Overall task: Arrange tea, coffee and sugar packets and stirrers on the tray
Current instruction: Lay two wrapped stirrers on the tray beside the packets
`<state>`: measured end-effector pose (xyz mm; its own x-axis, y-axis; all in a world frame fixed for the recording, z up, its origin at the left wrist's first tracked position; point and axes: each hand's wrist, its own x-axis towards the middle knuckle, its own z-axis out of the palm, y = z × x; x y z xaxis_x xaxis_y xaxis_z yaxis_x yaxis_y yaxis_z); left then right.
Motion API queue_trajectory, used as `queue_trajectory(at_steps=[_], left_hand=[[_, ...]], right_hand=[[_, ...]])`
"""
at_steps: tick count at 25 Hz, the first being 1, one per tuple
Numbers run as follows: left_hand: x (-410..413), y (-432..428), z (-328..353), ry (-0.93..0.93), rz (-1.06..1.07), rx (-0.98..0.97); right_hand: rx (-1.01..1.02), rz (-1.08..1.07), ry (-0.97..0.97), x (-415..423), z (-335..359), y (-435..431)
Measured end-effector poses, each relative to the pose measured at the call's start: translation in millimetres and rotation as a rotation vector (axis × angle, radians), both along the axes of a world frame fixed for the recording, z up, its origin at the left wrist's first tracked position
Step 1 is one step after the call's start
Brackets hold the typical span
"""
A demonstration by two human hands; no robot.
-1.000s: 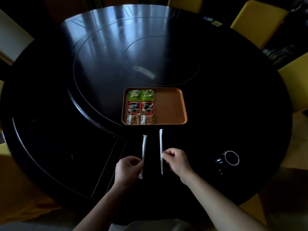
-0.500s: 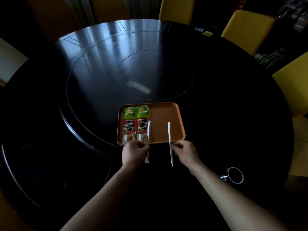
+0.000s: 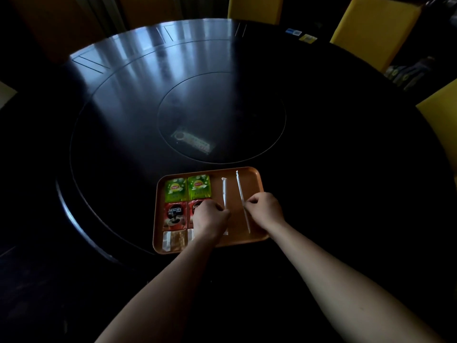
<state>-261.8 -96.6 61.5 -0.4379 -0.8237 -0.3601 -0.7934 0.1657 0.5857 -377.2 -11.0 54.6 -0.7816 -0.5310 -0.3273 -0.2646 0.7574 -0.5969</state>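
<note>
An orange tray (image 3: 254, 180) lies on the dark round table. On its left half sit two green tea packets (image 3: 187, 188), two red coffee packets (image 3: 174, 216) and brown sugar packets (image 3: 174, 240) in rows. My left hand (image 3: 210, 217) pinches a white wrapped stirrer (image 3: 224, 191) over the tray's middle and covers part of the right coffee packet. My right hand (image 3: 265, 211) pinches a second white stirrer (image 3: 241, 194) near the tray's right side. Both stirrers point away from me, roughly side by side.
The table (image 3: 123, 107) is wide, dark and glossy, with a round inset at its centre where a pale flat object (image 3: 193, 142) lies. Yellow chairs (image 3: 371, 28) stand at the far and right edges. Small cards (image 3: 300, 35) lie at the far rim.
Both hands carried the stirrers forward from the table in front of the tray to over the tray's right half. The camera view also shifted closer.
</note>
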Motion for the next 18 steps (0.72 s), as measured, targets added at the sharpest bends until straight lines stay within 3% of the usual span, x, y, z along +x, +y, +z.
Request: queue_trajectory(at_steps=[6, 10, 14, 18], left_hand=[[-7.7, -0.8, -9.8, -0.042, -0.115, -0.044], [7.5, 2.7, -10.6, -0.023, -0.393, -0.312], [12.1, -6.2, -11.1, -0.145, -0.659, -0.476], [13.2, -12.6, -12.5, -0.17, -0.719, -0.505]], right_hand=[[0.107, 0.092, 0.15, -4.9, -2.4, -1.7], [0.083, 0.225, 0.326, -2.0, -2.4, 12.5], [0.097, 0.292, 0.323, 3.7, -6.2, 15.3], [0.069, 0.21, 0.259, 11.5, -8.3, 9.9]])
